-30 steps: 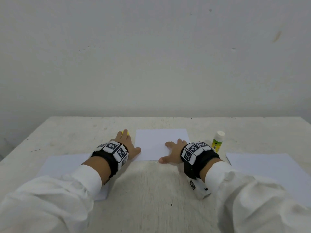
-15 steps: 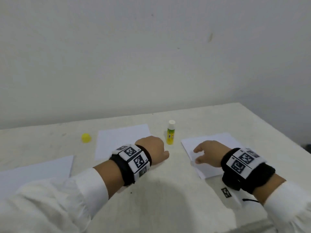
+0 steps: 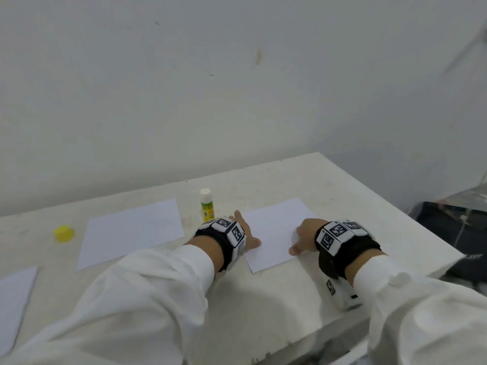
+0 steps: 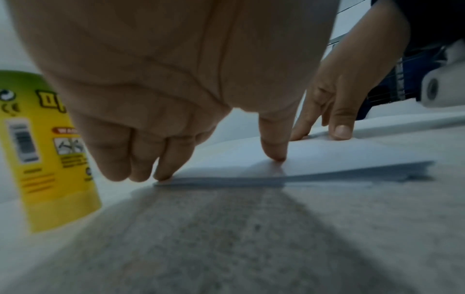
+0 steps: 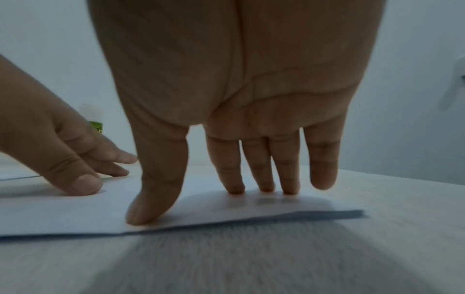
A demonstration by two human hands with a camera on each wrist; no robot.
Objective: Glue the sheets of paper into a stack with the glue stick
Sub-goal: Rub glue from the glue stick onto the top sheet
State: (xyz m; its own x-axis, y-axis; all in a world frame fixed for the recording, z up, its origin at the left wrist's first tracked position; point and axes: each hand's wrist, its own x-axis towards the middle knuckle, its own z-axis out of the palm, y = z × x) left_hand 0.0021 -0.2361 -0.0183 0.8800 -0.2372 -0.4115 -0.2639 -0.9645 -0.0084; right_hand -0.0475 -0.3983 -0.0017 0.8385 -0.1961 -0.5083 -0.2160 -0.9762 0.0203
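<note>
Near edge: white sleeves (image 3: pixel 147 293) + marker wristbands (image 3: pixel 229 231) fill the lower head view; both forearms reach fwd over the white table (image 3: pixel 263 306).
R hand (image 3: pixel 305 238): at ~5 o'clock of the right sheet (image 3: pixel 276 233), flat and wide. Thumb + three fingertips (image 5: pixel 235 189) press the paper; little finger looks lifted. Holds nothing.
L hand (image 3: pixel 243 233): at ~9 o'clock of same sheet, fingers straight-ish, spread. Thumb tip (image 4: pixel 275 153) down on paper, a fingertip at the sheet's corner. Holds nothing.
Sheet state: near edge slightly raised off table in wrist views, shadow under it. Cannot tell if one ply or more.
Glue stick (image 3: pixel 207 206): upright, cap off, ~11 o'clock of L hand, just beside it, not touching paper.
Middle sheet (image 3: pixel 131 233): flat, ~9 o'clock of the stick, apart from right sheet.
Yellow cap (image 3: pixel 63 233): farther out at 9 o'clock, beyond middle sheet.
Third sheet (image 3: pixel 14 301): far left, cut by frame.
Step (judged): getting hold of right sheet to move it onto the stack.
Doing it well: slide w/ light even pressure, lift by the raised edge, keep L wrist clear of the stick so it doesn't tip, square corners before pressing.
</note>
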